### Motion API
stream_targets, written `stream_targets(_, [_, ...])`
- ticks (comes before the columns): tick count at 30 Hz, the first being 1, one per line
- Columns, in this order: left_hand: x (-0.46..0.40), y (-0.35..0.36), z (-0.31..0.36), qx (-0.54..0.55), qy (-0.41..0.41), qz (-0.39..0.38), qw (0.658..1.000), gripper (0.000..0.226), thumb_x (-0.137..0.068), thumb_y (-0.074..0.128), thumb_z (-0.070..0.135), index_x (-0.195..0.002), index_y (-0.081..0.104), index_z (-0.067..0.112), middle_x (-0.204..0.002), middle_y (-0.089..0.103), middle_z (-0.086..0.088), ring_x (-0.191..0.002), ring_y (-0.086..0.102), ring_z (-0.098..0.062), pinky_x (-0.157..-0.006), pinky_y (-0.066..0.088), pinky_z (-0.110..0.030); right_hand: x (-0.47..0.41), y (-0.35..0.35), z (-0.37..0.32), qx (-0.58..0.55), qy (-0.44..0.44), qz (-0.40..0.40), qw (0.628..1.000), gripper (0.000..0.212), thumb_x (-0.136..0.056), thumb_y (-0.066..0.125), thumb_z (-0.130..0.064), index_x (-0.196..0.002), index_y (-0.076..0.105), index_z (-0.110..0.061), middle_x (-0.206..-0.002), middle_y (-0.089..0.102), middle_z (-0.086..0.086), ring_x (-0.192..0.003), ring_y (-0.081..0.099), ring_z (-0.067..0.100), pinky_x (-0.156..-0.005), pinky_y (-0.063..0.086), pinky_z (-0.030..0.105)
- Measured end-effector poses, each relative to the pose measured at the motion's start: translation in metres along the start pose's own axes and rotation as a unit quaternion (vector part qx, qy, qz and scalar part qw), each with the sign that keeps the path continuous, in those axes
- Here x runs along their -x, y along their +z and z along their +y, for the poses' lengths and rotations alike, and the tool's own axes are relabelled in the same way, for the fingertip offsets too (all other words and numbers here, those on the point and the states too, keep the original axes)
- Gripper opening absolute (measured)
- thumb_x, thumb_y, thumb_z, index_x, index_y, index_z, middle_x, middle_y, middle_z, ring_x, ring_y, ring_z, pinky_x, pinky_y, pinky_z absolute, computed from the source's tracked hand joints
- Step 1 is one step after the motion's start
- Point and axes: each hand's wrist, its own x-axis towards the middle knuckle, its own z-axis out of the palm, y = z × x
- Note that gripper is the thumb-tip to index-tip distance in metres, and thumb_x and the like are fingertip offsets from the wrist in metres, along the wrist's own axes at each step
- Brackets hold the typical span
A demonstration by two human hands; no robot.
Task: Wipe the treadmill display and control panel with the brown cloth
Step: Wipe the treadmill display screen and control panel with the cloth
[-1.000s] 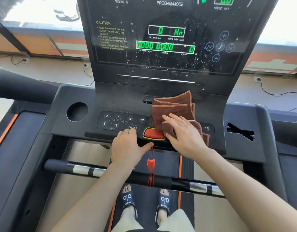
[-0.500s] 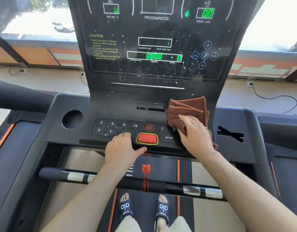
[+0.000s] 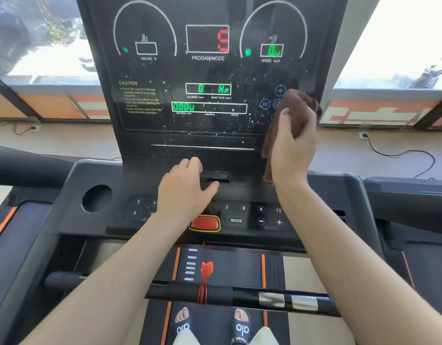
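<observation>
The upright black display [image 3: 207, 70] shows green and red readouts and is speckled with white spots, thickest low on the right. My right hand [image 3: 293, 145] grips the bunched brown cloth [image 3: 298, 109] and presses it against the display's lower right, over the round blue icons. Part of the cloth hangs down behind my wrist. My left hand [image 3: 185, 192] rests flat, fingers apart, on the sloped control panel [image 3: 252, 215], above the red stop button [image 3: 205, 223] and beside a small black slot [image 3: 216, 176].
A round cup hole [image 3: 96, 198] sits at the console's left. A red safety cord [image 3: 204, 275] hangs over the front handlebar [image 3: 239, 296]. My sandalled feet stand on the belt below. Windows and a wall socket with a cable [image 3: 399, 153] lie behind.
My right hand lifted the cloth off the control panel's right buttons up onto the display's lower right. My left hand slid up from beside the stop button toward the black slot.
</observation>
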Motion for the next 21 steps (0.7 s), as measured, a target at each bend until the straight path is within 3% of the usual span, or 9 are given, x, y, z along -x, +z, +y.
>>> stream_targets(4, [-0.018, -0.006, -0.001, -0.014, -0.001, 0.009, 1.000, 0.052, -0.090, 0.064, 0.050, -0.128, 0.055, 0.015, -0.128, 0.062, -0.005, -0.117, 0.059, -0.029, -0.094, 0.045, -0.042, -0.010, 0.034, 0.036, 0.238, -0.147, -0.122, 0.952, 0.050, -0.101, 0.060, -0.020, -0.149, 0.047, -0.020, -0.167, 0.027, 0.000, -0.155, 0.019, 0.020, -0.122, 0.012, 0.020])
stream_targets(7, [-0.031, -0.011, -0.010, -0.014, 0.000, 0.034, 0.999, 0.061, -0.088, 0.066, 0.050, -0.136, 0.051, 0.016, -0.136, 0.057, -0.008, -0.120, 0.057, -0.032, -0.098, 0.045, -0.045, -0.008, 0.047, 0.063, 0.400, -0.270, -0.146, 0.864, 0.060, -0.095, 0.066, -0.013, -0.151, 0.044, -0.013, -0.167, 0.026, 0.008, -0.156, 0.016, 0.032, -0.126, 0.016, 0.044])
stream_targets(10, [-0.051, -0.020, -0.028, -0.014, -0.016, 0.060, 0.998, 0.071, -0.086, 0.070, 0.050, -0.143, 0.045, 0.015, -0.142, 0.051, -0.013, -0.127, 0.052, -0.035, -0.105, 0.043, -0.049, -0.022, 0.042, 0.067, 0.476, -0.409, -0.228, 0.745, 0.071, -0.086, 0.075, -0.014, -0.151, 0.045, -0.015, -0.166, 0.031, 0.008, -0.153, 0.025, 0.033, -0.123, 0.026, 0.048])
stream_targets(11, [-0.059, -0.024, -0.034, -0.014, -0.022, 0.067, 0.997, 0.074, -0.085, 0.071, 0.050, -0.144, 0.044, 0.013, -0.143, 0.050, -0.015, -0.128, 0.051, -0.036, -0.107, 0.042, -0.049, -0.032, 0.039, 0.064, 0.484, -0.433, -0.227, 0.726, 0.072, -0.084, 0.076, -0.014, -0.150, 0.046, -0.017, -0.165, 0.033, 0.007, -0.151, 0.029, 0.032, -0.121, 0.029, 0.047])
stream_targets(13, [-0.074, -0.029, -0.043, -0.016, -0.028, 0.076, 0.997, 0.075, -0.084, 0.072, 0.050, -0.141, 0.044, 0.010, -0.139, 0.050, -0.017, -0.126, 0.052, -0.037, -0.105, 0.041, -0.049, -0.047, 0.038, 0.053, 0.480, -0.417, -0.157, 0.756, 0.072, -0.085, 0.075, -0.013, -0.150, 0.046, -0.019, -0.165, 0.032, 0.005, -0.152, 0.029, 0.030, -0.121, 0.029, 0.047])
stream_targets(15, [-0.085, -0.032, -0.048, -0.010, -0.022, 0.092, 0.995, 0.073, -0.082, 0.075, 0.049, -0.135, 0.047, 0.008, -0.133, 0.051, -0.018, -0.119, 0.054, -0.039, -0.101, 0.043, -0.050, -0.048, 0.055, 0.039, 0.434, -0.344, -0.047, 0.832, 0.069, -0.087, 0.074, -0.009, -0.150, 0.046, -0.019, -0.165, 0.032, 0.006, -0.153, 0.026, 0.031, -0.124, 0.025, 0.047])
stream_targets(17, [-0.093, -0.034, -0.053, -0.001, -0.021, 0.112, 0.994, 0.074, -0.078, 0.079, 0.049, -0.131, 0.048, 0.008, -0.130, 0.050, -0.019, -0.117, 0.053, -0.039, -0.101, 0.044, -0.049, -0.038, 0.083, 0.031, 0.411, -0.318, -0.014, 0.854, 0.070, -0.087, 0.074, -0.007, -0.151, 0.045, -0.014, -0.166, 0.030, 0.011, -0.153, 0.022, 0.036, -0.125, 0.019, 0.050])
stream_targets(19, [-0.101, -0.036, -0.063, 0.007, -0.030, 0.135, 0.990, 0.079, -0.074, 0.082, 0.051, -0.130, 0.046, 0.007, -0.131, 0.048, -0.020, -0.119, 0.050, -0.040, -0.104, 0.044, -0.050, -0.022, 0.106, 0.036, 0.454, -0.382, -0.092, 0.800, 0.078, -0.082, 0.077, -0.007, -0.152, 0.043, -0.011, -0.166, 0.028, 0.014, -0.153, 0.021, 0.040, -0.123, 0.018, 0.052])
stream_targets(21, [-0.109, -0.041, -0.077, 0.020, -0.047, 0.157, 0.986, 0.086, -0.071, 0.084, 0.051, -0.132, 0.044, 0.006, -0.134, 0.046, -0.022, -0.124, 0.046, -0.042, -0.107, 0.041, -0.053, -0.013, 0.115, 0.047, 0.499, -0.470, -0.203, 0.700, 0.086, -0.074, 0.081, -0.008, -0.151, 0.044, -0.010, -0.165, 0.030, 0.014, -0.151, 0.026, 0.040, -0.121, 0.024, 0.053])
